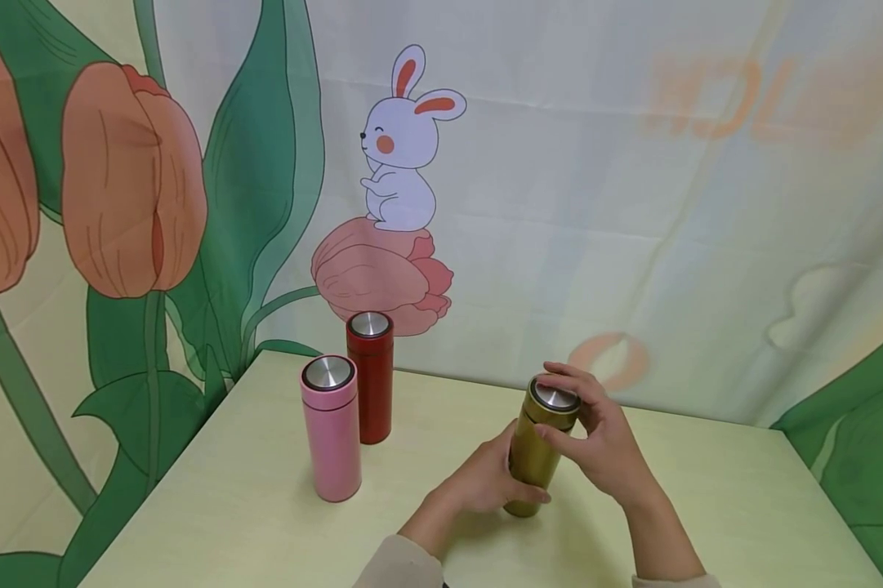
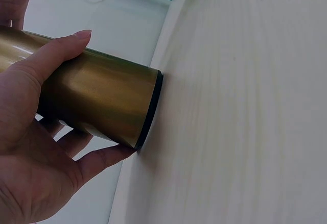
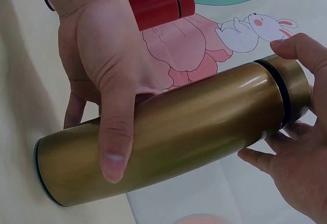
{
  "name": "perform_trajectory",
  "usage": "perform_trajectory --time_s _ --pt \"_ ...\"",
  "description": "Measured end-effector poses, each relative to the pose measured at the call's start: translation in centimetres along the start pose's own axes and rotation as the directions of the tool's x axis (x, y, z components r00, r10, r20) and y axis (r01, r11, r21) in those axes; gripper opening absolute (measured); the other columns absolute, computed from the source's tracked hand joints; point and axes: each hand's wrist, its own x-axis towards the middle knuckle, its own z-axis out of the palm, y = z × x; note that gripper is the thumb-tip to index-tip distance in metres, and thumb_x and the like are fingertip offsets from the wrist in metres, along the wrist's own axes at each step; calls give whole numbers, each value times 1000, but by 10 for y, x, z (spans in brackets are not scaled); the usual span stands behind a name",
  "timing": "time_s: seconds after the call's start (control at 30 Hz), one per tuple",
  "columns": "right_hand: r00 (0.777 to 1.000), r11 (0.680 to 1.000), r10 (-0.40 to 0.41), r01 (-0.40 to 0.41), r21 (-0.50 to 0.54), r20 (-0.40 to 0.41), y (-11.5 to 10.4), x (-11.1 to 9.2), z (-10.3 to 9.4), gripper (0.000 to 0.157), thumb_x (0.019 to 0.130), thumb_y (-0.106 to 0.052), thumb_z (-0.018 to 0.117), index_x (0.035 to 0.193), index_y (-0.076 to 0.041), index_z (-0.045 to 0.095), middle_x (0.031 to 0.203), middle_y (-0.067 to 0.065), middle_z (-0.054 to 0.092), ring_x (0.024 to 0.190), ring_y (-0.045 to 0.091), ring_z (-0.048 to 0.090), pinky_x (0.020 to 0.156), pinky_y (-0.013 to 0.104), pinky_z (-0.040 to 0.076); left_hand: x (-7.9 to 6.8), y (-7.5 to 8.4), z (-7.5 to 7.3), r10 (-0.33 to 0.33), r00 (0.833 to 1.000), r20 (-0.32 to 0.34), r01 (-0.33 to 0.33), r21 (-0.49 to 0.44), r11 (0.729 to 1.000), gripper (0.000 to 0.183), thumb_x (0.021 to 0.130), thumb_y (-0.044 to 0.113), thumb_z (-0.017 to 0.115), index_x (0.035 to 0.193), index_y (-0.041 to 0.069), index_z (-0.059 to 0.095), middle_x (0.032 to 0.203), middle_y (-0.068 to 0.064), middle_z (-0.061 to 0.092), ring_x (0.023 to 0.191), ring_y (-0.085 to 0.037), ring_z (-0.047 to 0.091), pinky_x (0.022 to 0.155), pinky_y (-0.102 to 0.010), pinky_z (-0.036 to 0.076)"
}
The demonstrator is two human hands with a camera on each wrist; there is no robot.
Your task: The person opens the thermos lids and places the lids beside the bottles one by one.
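A gold thermos flask [image 1: 537, 457] with a steel-topped cap [image 1: 556, 398] stands at the right of the table, leaning slightly in the head view. My left hand [image 1: 485, 480] grips its lower body, with the thumb across the near side and fingers behind. Up at the cap, my right hand [image 1: 604, 441] holds the flask with fingers over the top and around the far side. A dark seam below the cap shows in the right wrist view. In the left wrist view the black-rimmed base [image 2: 149, 109] is at the tabletop; whether all of it touches is unclear.
A pink thermos flask [image 1: 332, 449] stands upright at the left, with a red thermos flask [image 1: 373, 392] just behind it. The pale table [image 1: 228, 506] ends at a hanging cloth [image 1: 559, 204] printed with tulips and a rabbit.
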Motion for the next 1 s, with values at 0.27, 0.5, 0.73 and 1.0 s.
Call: perform_trajectory --time_s 0.27,0.5,0.73,1.0 --pt "995 973 8 -31 -228 -97 -14 -4 5 53 87 -14 85 135 -26 66 152 -4 51 139 15 51 112 33 43 0 1 0 0 1000 2 0 5 1000 89 78 37 92 148 41 37 131 10 62 119 -10 60 108 -42 47" --pt "973 901 -38 -66 -430 -228 -20 -9 18 49 86 -22 86 132 -26 70 147 -7 58 135 21 58 105 43 49 0 3 0 0 1000 -1 0 3 1000 93 78 38 92 151 42 34 131 9 62 119 -10 60 108 -41 47" --pt "949 871 -86 -76 -486 -302 -22 -11 33 50 87 -17 85 135 -20 69 148 -6 57 134 21 60 102 43 52 0 3 0 18 1000 2 -18 1 1000 94 80 32 91 153 44 33 132 9 62 118 -11 61 107 -40 48" --pt "914 860 -136 -83 -504 -383 -20 -8 49 56 79 -18 91 130 -15 68 145 5 59 129 28 64 98 50 55 -1 1 1 22 1000 -2 -22 4 1000 98 80 32 91 157 39 31 139 8 61 123 -11 60 111 -41 46"
